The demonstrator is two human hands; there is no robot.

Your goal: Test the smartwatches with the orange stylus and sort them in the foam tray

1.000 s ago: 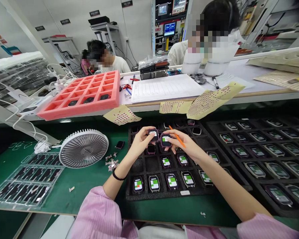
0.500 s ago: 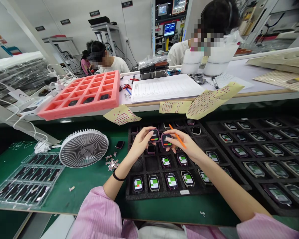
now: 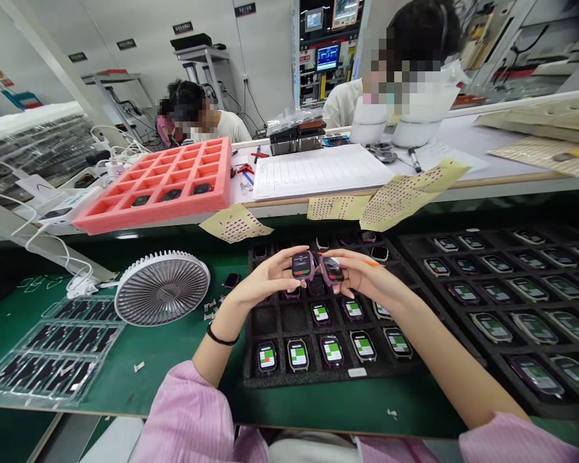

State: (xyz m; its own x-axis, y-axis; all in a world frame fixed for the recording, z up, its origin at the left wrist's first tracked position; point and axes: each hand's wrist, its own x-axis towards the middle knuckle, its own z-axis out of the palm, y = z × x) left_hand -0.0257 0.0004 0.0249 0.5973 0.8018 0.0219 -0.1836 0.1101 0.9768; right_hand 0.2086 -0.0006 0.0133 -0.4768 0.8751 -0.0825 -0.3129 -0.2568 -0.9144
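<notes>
Above the black foam tray (image 3: pixel 293 317), my left hand (image 3: pixel 273 275) grips a smartwatch (image 3: pixel 302 265) with a purple case, fingers along its top and thumb at its lower edge. The screen is lit, with small text and a coloured strip. Close beside it, my right hand (image 3: pixel 356 271) holds a second purple smartwatch (image 3: pixel 331 270), tilted, its screen partly glared. An orange stick-like tool (image 3: pixel 372 262), perhaps a pen, also lies in the right hand, mostly hidden by it. Below, several watches (image 3: pixel 332 350) with green and white screens sit in the tray's compartments.
Another watch tray (image 3: pixel 468 337) adjoins on the right. To the left are a white fan (image 3: pixel 163 289), clear plastic trays (image 3: pixel 53 344) and small loose pieces (image 3: pixel 211 308). A pink foam tray (image 3: pixel 159 212) rests on the shelf, beyond which people sit.
Both thumbs have moved off the screens toward the watch edges. The right watch has tilted and shifted slightly right, and the orange tool now lies flatter.
</notes>
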